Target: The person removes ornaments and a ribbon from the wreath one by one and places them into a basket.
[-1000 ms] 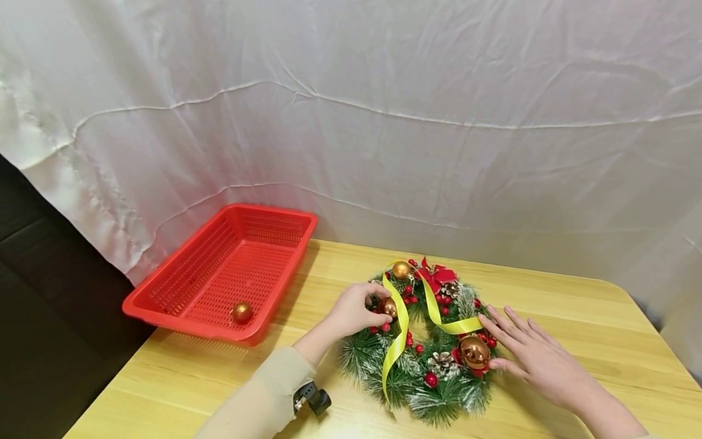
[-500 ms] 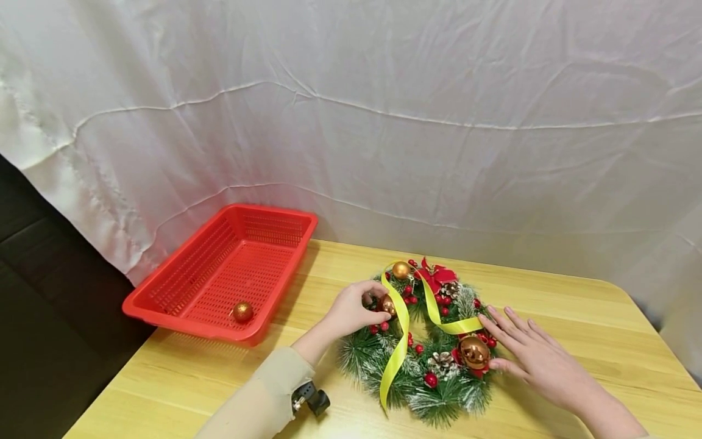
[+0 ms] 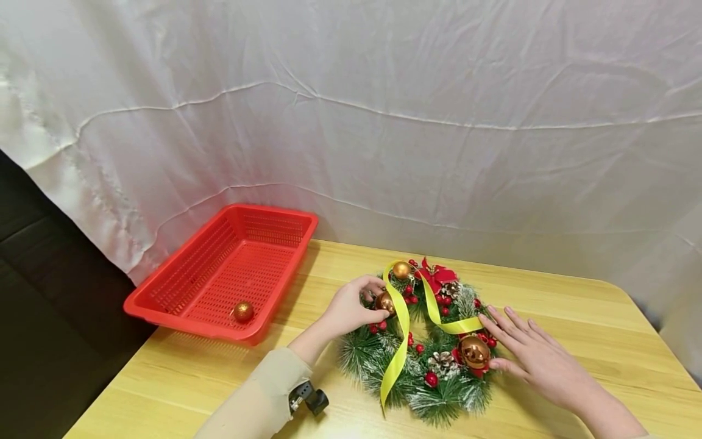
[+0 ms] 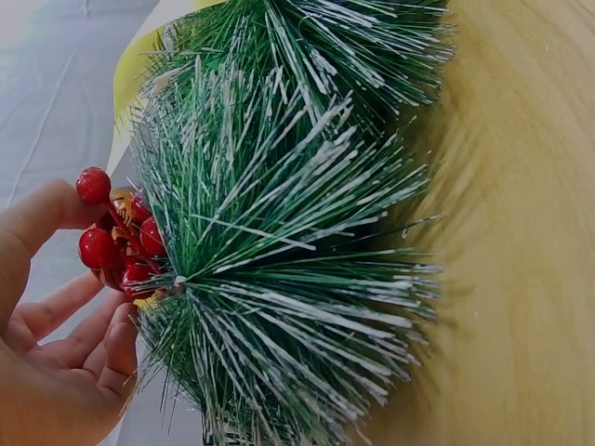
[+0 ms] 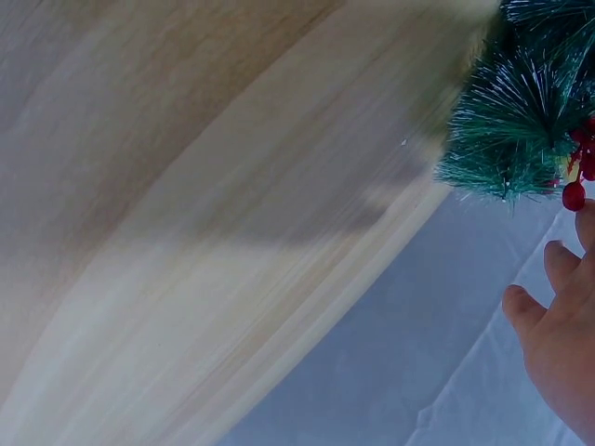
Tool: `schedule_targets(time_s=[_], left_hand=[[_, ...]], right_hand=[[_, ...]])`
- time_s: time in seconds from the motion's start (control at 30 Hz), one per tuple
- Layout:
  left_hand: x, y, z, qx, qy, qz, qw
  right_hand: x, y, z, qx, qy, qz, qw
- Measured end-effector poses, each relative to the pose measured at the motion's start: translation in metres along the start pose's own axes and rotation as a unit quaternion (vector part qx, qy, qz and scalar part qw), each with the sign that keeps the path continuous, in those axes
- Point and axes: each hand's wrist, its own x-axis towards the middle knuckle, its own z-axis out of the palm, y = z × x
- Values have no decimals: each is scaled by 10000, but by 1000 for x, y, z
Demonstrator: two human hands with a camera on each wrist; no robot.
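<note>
A green, frosted Christmas wreath [image 3: 362,356] lies on the table, dressed with red berries, pine cones and red flowers. My left hand [image 3: 349,311] pinches a shiny copper bauble [image 3: 386,303] between thumb and fingers at the wreath's left side. Beside that bauble runs a yellow ribbon [image 3: 396,369], looped over the top and trailing down both sides. My right hand [image 3: 540,363] rests against the wreath's right edge with fingers spread, near a second copper bauble [image 3: 474,352]. A matte gold bauble [image 3: 402,270] sits at the top. Red berries [image 4: 99,247] partly hide the pinched bauble in the left wrist view.
A red plastic basket [image 3: 192,330] stands on the left of the wooden table [image 3: 581,311], holding one glittery gold bauble [image 3: 244,311]. Behind the table hangs a pale curtain [image 3: 384,152]. A dark surface [image 3: 49,341] lies at the far left.
My left hand has shifted slightly left with the copper bauble. The ribbon's left tail has swung a little, its lower end moving slightly left. The right hand keeps its place.
</note>
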Motion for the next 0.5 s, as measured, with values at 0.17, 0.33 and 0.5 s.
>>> schedule_targets(time_s=[0.17,0.33,0.5], left_hand=[[0,0,-2,-186,88,-73,9998],[0,-2,-5,-404,148,-67,9991],[-2,-2,-9,-691,182,-144,9973]], right_hand=[[0,1,1,3,14,-18,10000],[0,1,1,-13,34,-38,10000],[0,1,1,-32,48,-50,10000]])
